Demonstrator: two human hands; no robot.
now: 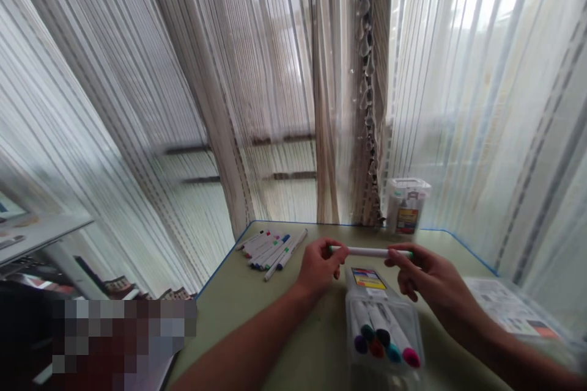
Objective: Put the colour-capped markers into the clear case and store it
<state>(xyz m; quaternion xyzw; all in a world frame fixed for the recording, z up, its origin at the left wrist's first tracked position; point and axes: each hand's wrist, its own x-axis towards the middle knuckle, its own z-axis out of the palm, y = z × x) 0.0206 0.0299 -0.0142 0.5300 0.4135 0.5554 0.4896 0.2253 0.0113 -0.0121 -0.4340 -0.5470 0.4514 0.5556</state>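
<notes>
A white marker (369,252) with green at both ends lies level between my two hands, above the table. My left hand (321,263) pinches its left end, and the fingers of my right hand (424,272) close on its right end. Below them stands an open clear plastic case (351,333) holding several white markers; their purple, teal, black, red, blue and pink caps (411,357) face me. The case's lid (369,278), with a colourful label, is tipped back behind it. Off to the left of my left hand lies a loose pile of white markers (273,252).
Another clear case (407,208) stands upright at the back right of the green table (257,324). Printed sheets under clear plastic (509,308) lie at the right. Striped string curtains (275,73) hang behind the table. A white shelf (46,232) is at far left.
</notes>
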